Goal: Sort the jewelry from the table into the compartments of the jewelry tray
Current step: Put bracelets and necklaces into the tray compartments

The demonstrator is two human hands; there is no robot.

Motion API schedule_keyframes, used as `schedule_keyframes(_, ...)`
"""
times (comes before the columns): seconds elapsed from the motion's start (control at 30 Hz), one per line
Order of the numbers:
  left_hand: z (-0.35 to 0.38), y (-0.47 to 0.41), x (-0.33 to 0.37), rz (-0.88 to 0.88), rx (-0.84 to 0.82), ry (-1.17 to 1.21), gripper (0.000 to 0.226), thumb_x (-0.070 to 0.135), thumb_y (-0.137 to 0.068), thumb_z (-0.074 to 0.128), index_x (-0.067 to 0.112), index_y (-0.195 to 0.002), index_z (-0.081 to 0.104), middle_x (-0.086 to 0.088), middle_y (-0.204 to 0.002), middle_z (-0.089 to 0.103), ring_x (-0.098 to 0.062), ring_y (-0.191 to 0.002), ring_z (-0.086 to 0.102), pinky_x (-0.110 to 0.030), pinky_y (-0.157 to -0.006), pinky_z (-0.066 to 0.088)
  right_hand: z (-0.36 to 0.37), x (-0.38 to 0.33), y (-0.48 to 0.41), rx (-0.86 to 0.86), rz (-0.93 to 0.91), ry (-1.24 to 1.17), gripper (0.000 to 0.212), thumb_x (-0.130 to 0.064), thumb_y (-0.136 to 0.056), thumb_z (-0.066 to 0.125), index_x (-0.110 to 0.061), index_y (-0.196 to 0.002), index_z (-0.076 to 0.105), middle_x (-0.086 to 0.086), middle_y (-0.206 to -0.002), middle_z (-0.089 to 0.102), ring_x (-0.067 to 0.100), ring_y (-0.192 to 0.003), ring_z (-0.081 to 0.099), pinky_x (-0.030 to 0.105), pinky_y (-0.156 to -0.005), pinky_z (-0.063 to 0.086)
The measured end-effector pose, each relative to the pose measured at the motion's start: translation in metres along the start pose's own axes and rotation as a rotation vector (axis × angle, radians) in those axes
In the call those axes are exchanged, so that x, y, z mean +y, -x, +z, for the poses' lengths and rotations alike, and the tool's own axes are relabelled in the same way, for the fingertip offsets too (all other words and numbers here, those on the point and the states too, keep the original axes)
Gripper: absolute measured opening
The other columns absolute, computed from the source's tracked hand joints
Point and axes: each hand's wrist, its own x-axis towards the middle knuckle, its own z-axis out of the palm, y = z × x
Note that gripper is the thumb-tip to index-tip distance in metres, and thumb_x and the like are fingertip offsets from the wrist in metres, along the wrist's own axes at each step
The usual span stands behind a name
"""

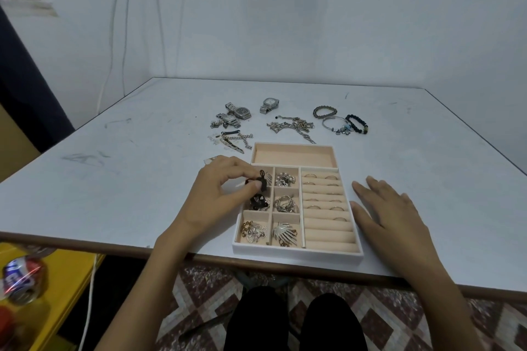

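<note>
Left hand (pixel 219 188) pinches a black piece (pixel 261 181) between thumb and fingertips over the upper-left small compartment of the tray (pixel 296 251); right hand (pixel 390 208) lies flat, fingers straight, on the table (pixel 142 179) just beside it; watches (pixel 242 112) and bracelets (pixel 325 111) lie beyond

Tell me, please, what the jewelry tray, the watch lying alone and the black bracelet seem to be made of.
Jewelry tray: a stiff white outer wall and a matte beige lining without shine, probably velvet-like fabric.
Lone watch: silver-grey with bright glints on the band links, so likely polished metal.
Black bracelet: round, dull dark beads, perhaps stone or wood; the picture cannot settle which.
</note>
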Motion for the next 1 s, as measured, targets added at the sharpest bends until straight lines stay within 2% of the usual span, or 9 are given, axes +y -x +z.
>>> schedule_keyframes(0.07, -0.002, 0.0, -0.001, 0.02, -0.015, -0.063, 0.01, 0.047, -0.075, 0.063, 0.041, -0.077, 0.071, 0.016, -0.091, 0.067, -0.013, -0.093, 0.058, -0.04, -0.087, 0.044, 0.0, 0.0, 0.0, 0.002, -0.002, 0.002, 0.052, -0.045, -0.1, 0.028, -0.032, -0.15, 0.026, -0.008, -0.16, 0.014, 0.009, -0.148, 0.006, 0.035, -0.121, 0.0)
schedule_keyframes(0.17, -0.006, 0.0, -0.004, 0.089, -0.04, -0.148, 0.018, 0.047, -0.077, 0.062, 0.038, -0.089, 0.072, 0.016, -0.086, 0.068, -0.011, -0.087, 0.058, -0.039, -0.081, 0.045, 0.0, -0.001, -0.001, 0.002, -0.004, 0.008, 0.052, -0.045, -0.1, 0.028, -0.031, -0.15, 0.026, -0.007, -0.16, 0.014, 0.009, -0.148, 0.007, 0.035, -0.121, 0.001)
schedule_keyframes(0.3, -0.008, -0.003, 0.001, 0.128, -0.078, -0.229, 0.02, 0.043, -0.075, 0.063, 0.041, -0.094, 0.067, 0.018, -0.084, 0.067, -0.005, -0.085, 0.055, -0.017, -0.081, 0.035, 0.0, -0.001, 0.0, 0.006, -0.005, 0.015, 0.051, -0.045, -0.1, 0.028, -0.031, -0.149, 0.026, -0.007, -0.16, 0.015, 0.01, -0.148, 0.007, 0.035, -0.121, 0.001)
schedule_keyframes(0.33, -0.008, -0.003, 0.003, 0.13, -0.095, -0.23, 0.018, 0.043, -0.076, 0.062, 0.041, -0.093, 0.068, 0.018, -0.084, 0.067, -0.006, -0.084, 0.055, -0.016, -0.08, 0.035, 0.0, -0.001, 0.0, 0.009, -0.005, 0.011, 0.051, -0.045, -0.1, 0.029, -0.031, -0.149, 0.027, -0.007, -0.16, 0.016, 0.01, -0.148, 0.008, 0.035, -0.121, 0.001)
schedule_keyframes(0.47, -0.009, -0.005, 0.006, 0.167, -0.194, -0.317, 0.018, 0.037, -0.08, 0.058, 0.039, -0.089, 0.073, 0.017, -0.082, 0.07, -0.008, -0.084, 0.055, -0.033, -0.078, 0.043, 0.0, -0.001, 0.001, 0.016, -0.006, 0.006, 0.051, -0.044, -0.1, 0.03, -0.031, -0.149, 0.028, -0.007, -0.16, 0.017, 0.01, -0.148, 0.008, 0.034, -0.12, 0.001)
schedule_keyframes(0.53, -0.01, -0.005, 0.008, 0.182, -0.222, -0.378, 0.023, 0.035, -0.079, 0.053, 0.035, -0.089, 0.074, 0.017, -0.085, 0.068, -0.009, -0.085, 0.054, -0.036, -0.078, 0.043, 0.0, -0.001, 0.0, 0.013, -0.006, 0.015, 0.051, -0.044, -0.1, 0.029, -0.031, -0.149, 0.027, -0.007, -0.16, 0.016, 0.01, -0.148, 0.008, 0.035, -0.12, 0.001)
schedule_keyframes(0.67, -0.008, -0.001, 0.013, 0.162, -0.235, -0.405, 0.034, 0.043, -0.079, 0.046, 0.031, -0.088, 0.076, 0.016, -0.094, 0.058, -0.007, -0.091, 0.049, -0.025, -0.083, 0.038, 0.0, -0.001, 0.0, 0.008, -0.005, 0.022, 0.052, -0.045, -0.1, 0.028, -0.031, -0.15, 0.026, -0.007, -0.16, 0.015, 0.01, -0.148, 0.007, 0.035, -0.121, 0.001)
schedule_keyframes(0.83, -0.004, -0.003, 0.014, 0.174, -0.213, -0.474, 0.044, 0.059, -0.086, 0.044, 0.029, -0.081, 0.076, 0.017, -0.079, 0.058, -0.006, -0.079, 0.049, -0.028, -0.074, 0.04, 0.0, -0.001, 0.0, 0.008, -0.003, 0.023, 0.052, -0.045, -0.1, 0.028, -0.031, -0.149, 0.026, -0.007, -0.16, 0.014, 0.01, -0.148, 0.007, 0.035, -0.12, 0.001)
schedule_keyframes(1.0, -0.002, -0.007, 0.014, 0.138, -0.201, -0.503, 0.039, 0.058, -0.084, 0.044, 0.031, -0.083, 0.073, 0.016, -0.073, 0.062, -0.005, -0.076, 0.05, -0.028, -0.071, 0.042, 0.0, -0.001, 0.0, 0.007, -0.002, 0.026, 0.051, -0.045, -0.1, 0.028, -0.032, -0.149, 0.025, -0.007, -0.16, 0.014, 0.01, -0.148, 0.007, 0.036, -0.121, 0.001)
